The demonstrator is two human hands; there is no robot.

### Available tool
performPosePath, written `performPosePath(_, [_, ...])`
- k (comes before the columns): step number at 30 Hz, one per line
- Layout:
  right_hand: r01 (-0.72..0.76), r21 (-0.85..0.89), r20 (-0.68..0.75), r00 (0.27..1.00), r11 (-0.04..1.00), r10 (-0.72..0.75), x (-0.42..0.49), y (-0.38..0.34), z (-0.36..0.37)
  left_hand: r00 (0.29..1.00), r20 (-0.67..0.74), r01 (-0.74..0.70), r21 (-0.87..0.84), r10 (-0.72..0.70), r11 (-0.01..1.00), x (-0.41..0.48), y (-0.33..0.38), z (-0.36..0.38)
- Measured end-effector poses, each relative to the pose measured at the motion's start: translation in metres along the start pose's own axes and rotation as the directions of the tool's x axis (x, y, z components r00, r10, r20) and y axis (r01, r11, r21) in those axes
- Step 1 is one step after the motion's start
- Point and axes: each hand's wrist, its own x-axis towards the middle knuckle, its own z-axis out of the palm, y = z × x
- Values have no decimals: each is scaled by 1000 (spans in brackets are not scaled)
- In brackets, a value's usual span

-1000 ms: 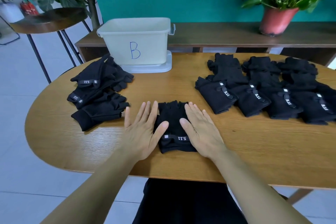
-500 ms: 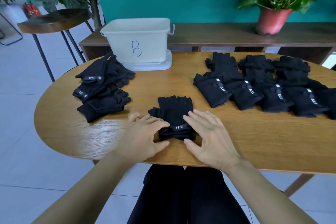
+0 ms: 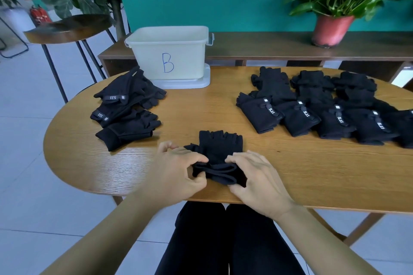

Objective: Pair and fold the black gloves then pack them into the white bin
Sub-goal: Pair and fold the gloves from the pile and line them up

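Flat moments ago, left hand [image 3: 176, 171] and right hand [image 3: 257, 177] now pinch paired black fabric gloves [image 3: 220, 146] by the cuffs, starting the fold

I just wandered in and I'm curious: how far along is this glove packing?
Done: a row of folded pairs lies at the right. In hand: the left hand and right hand grip the cuff end of one pair. Left: the loose pile at the left waits, and the white bin hides its inside.

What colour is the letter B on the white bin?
Blue. The letter B shows best in the head view.
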Motion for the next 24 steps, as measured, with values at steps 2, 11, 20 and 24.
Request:
performPosePath(2, [-11,46,-30,999,999,12,-4,1,2,992,103,-71,40,67,997,-7,0,-4])
performPosePath(11, [-275,266,-7,958,924,287,-4,0,-6,999,20,37,-48,-36,998,1,-18,17])
performPosePath(20, [-616,309,-48,751,725,659,55,2,-9,917,-19,392,-133,-398,910,44,-16,33])
performPosePath(24, [-702,221,-73,681,677,729,71,2,0,873,8,488,-13,-488,873,59,-16,42])
